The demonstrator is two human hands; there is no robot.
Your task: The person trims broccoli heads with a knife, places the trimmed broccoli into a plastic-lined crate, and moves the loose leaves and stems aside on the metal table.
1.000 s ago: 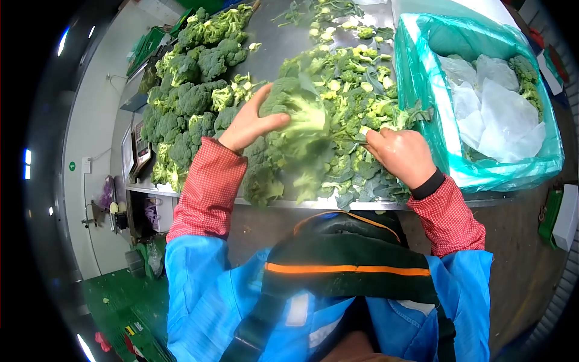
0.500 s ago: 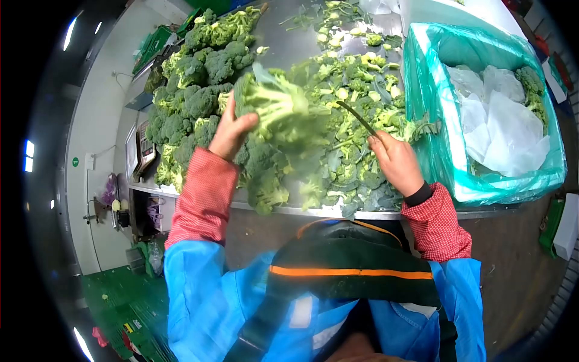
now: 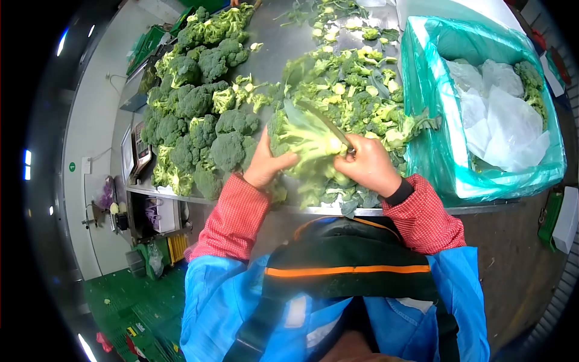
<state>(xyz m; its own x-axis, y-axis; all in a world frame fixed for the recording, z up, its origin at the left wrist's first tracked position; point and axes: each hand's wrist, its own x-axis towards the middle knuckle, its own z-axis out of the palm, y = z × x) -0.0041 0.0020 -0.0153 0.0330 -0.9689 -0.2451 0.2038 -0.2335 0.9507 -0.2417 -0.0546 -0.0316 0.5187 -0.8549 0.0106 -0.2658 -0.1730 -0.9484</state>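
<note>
My left hand (image 3: 268, 161) grips a head of broccoli (image 3: 309, 140) by its florets, thumb along the near side. The pale cut stalk points right, toward my right hand (image 3: 370, 165). That hand is closed around a knife (image 3: 325, 122), its dark, narrow blade lying across the broccoli's stem and leaf. Beneath both hands, a heap of broccoli trimmings (image 3: 356, 99) covers the middle of the metal table, with stem pieces and leaves mixed in. Left of my left hand are piled whole broccoli heads (image 3: 196, 101).
To the right stands a box lined with green plastic (image 3: 437, 114), holding white wrapping sheets (image 3: 512, 133) and some broccoli. A scale (image 3: 142, 145) sits at the table's left end. Green crates (image 3: 136, 308) are on the floor at lower left. The table's front edge (image 3: 307, 210) runs before my body.
Both hands have come together: my left hand moved right and down with the broccoli, my right moved left, bringing the knife to its stem. More cut pieces show beside the whole heads.
</note>
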